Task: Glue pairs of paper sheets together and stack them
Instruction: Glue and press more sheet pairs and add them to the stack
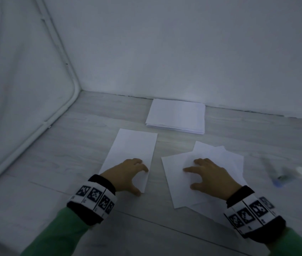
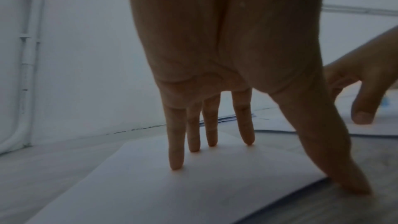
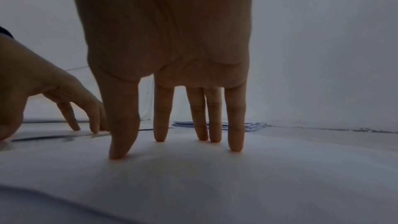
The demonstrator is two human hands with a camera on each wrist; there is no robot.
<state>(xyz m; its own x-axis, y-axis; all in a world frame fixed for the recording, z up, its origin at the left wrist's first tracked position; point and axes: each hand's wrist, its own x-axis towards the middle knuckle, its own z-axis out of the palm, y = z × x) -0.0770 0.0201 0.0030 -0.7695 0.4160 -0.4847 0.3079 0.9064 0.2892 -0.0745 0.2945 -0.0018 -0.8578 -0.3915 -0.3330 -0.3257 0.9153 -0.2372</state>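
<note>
White paper under both hands right now. Left hand [image 1: 128, 174] is spread out with straight fingers [image 2: 177, 151], tips pressing down on the near end of a single sheet [image 1: 133, 150] that lies flat on the grey wood-look floor [image 1: 54, 154]; the thumb is planted right at the sheet's near right corner, half on the floor from what the left wrist view shows. Nothing is pinched or curled around, it's just pressing.

Right hand [image 1: 209, 176] is doing much the same: fingers [image 3: 160, 118] and thumb straight, tips resting on the top sheet of a messy fanned pile of loose sheets [image 1: 218, 163], so it's an open, flat-ish press and not a grab. That pile sits just beside the single sheet, with a strip of bare floor between them.

Further back, near the white wall [image 1: 183, 52], there's a neat stack [image 1: 176, 115] of sheets, well squared up, apart from both hands.

Off to the right of the loose pile is a blurry thing with a white cap and a bit of blue, probably the glue stick [image 1: 286, 176], lying on the floor, too smeared to say more. Both wrists have black bands with printed marker squares, green sleeves behind.
</note>
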